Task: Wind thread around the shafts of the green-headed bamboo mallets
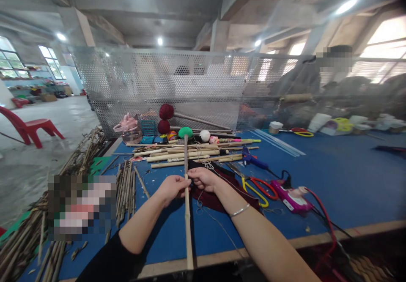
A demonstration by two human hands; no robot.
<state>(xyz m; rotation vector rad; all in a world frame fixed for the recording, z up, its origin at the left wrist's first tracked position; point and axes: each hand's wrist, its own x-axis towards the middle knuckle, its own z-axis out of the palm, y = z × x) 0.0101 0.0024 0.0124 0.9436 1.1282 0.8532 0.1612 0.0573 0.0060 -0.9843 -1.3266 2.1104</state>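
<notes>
- L hand (174, 187) has thumb & fingers closed round the pale, jointed bamboo stick (187, 218), abt mid-length; it runs upright btwn both forearms, lower end by the table edge, far end at a smooth green ball (185, 132).
- R hand (204, 179) is pinched shut right at the stick, just above the L; can't tell if it's got stick or thread btwn the tips.
- Good handling here, imo: L grip firm but not crushing, so the stick can't roll; R does the fine work w/ fingertips only, close to the L.
- Loose thin grey string (218, 223) curls beside the stick; best kept untangled, & any wrap snug and even, esp. where the greyish upper length meets the pale part.
- Watch the knobbly node below the hands; prob. catches thread.
- Textures: dark red cloth (214, 199) soft, rumpled; nearby twigs (125, 193) rough, brown; cut bamboo pieces (177, 154) smooth, straight.
- Also abt: yellow-and-red-handled scissors (255, 189), blue glue gun (253, 160), fuzzy dark red balls (165, 111), all on/over the matte blue tabletop (317, 163).
</notes>
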